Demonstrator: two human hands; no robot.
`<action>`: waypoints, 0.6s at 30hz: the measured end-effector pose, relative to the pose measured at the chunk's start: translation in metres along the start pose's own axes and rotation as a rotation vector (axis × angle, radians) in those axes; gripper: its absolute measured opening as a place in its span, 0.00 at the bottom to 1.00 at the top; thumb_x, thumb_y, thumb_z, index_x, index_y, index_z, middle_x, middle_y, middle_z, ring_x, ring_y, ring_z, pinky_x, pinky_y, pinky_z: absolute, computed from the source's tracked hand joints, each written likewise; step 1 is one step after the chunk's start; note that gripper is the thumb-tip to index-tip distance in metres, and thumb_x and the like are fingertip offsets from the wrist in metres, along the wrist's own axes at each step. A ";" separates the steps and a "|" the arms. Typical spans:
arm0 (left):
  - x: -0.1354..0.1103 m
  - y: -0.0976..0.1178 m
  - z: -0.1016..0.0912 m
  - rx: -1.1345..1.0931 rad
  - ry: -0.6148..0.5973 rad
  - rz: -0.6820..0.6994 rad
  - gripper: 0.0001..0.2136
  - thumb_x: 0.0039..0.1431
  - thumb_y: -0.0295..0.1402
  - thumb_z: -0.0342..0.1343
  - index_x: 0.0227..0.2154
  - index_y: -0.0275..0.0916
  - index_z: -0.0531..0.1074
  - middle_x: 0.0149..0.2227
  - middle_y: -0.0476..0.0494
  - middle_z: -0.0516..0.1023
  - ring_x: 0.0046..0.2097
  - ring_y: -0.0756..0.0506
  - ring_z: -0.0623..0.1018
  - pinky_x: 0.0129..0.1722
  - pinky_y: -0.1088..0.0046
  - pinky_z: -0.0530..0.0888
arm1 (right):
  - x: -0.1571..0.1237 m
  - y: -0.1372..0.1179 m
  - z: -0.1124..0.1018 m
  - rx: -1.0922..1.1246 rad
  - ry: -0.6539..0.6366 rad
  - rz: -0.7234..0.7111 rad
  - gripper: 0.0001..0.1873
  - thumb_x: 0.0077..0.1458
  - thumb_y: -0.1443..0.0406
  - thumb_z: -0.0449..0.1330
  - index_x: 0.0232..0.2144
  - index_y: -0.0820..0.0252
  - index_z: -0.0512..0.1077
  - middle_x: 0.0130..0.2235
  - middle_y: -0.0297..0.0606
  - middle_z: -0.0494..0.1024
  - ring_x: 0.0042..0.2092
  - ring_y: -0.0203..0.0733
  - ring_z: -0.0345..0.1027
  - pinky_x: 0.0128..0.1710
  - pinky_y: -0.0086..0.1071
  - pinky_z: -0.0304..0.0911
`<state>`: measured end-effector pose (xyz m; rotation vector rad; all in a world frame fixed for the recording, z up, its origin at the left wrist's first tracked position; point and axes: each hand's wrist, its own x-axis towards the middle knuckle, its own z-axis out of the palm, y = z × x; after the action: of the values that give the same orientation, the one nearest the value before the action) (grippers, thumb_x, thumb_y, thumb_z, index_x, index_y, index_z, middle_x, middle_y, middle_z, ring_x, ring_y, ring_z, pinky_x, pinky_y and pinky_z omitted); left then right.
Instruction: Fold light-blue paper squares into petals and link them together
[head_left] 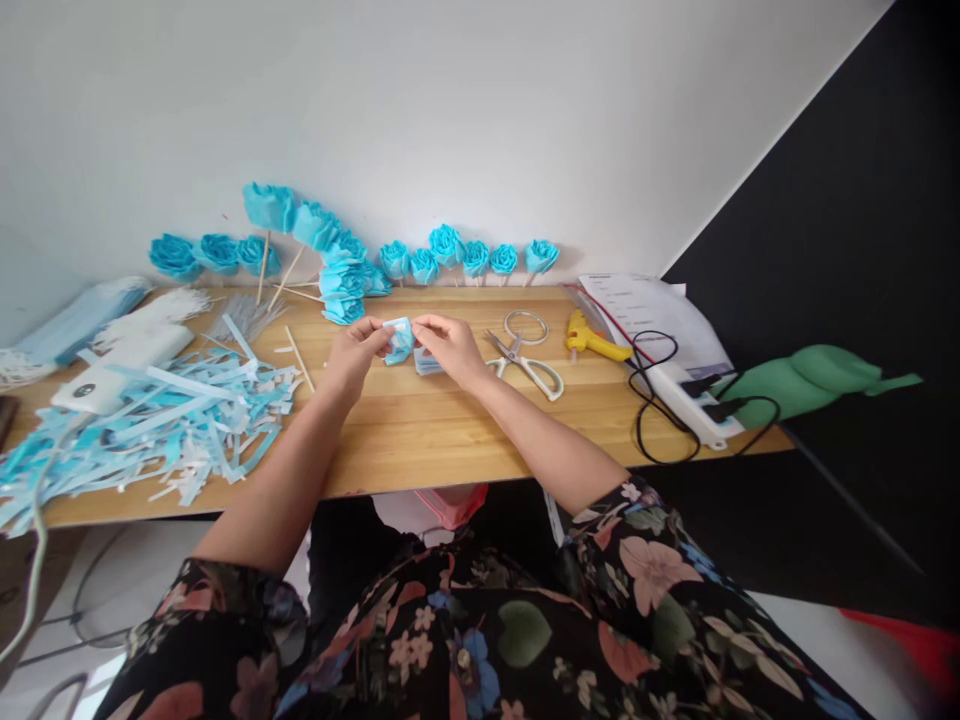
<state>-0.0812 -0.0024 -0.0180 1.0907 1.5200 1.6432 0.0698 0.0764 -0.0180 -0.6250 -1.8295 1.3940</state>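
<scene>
My left hand [351,356] and my right hand [454,348] meet over the middle of the wooden table. Between their fingertips is a small piece of light blue and white soft sheet [400,342], pinched at its left and right sides. Both hands are closed on it. Partly under my right hand lies a small stack of light blue pieces [428,364]. Right of that hand are scissors [535,370] with white handles, blades apart, and a roll or ring of tape [526,326]. A thin wooden stick [301,360] lies left of my left hand.
Blue flowers [447,246] on sticks line the wall. Light blue and white strips [187,415] heap up at left, beside a white power bank-like block [124,370]. At right are a yellow glue gun [596,338], a power strip [679,400], black cables, papers [649,305] and a green bottle-shaped object [806,385].
</scene>
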 end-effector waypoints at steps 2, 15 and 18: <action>-0.002 0.003 0.001 0.019 0.009 0.022 0.10 0.46 0.39 0.64 0.23 0.39 0.72 0.20 0.50 0.71 0.24 0.51 0.69 0.28 0.74 0.68 | 0.000 -0.001 0.000 0.019 -0.029 0.025 0.17 0.54 0.53 0.59 0.37 0.60 0.76 0.31 0.33 0.77 0.33 0.35 0.70 0.32 0.27 0.65; -0.003 0.005 0.000 0.066 0.010 0.031 0.10 0.48 0.40 0.61 0.22 0.39 0.72 0.20 0.49 0.71 0.25 0.50 0.70 0.29 0.73 0.69 | 0.004 0.002 -0.003 -0.091 -0.031 -0.018 0.11 0.54 0.59 0.59 0.35 0.61 0.75 0.32 0.33 0.79 0.33 0.34 0.70 0.33 0.26 0.64; -0.003 0.007 0.000 0.068 0.039 0.030 0.09 0.48 0.39 0.60 0.22 0.39 0.72 0.20 0.50 0.72 0.25 0.50 0.70 0.29 0.73 0.69 | 0.004 0.001 -0.004 -0.065 -0.050 -0.006 0.13 0.55 0.60 0.58 0.38 0.60 0.78 0.34 0.34 0.80 0.35 0.35 0.72 0.35 0.26 0.66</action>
<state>-0.0788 -0.0057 -0.0112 1.1288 1.6015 1.6527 0.0703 0.0824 -0.0177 -0.6226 -1.9207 1.3624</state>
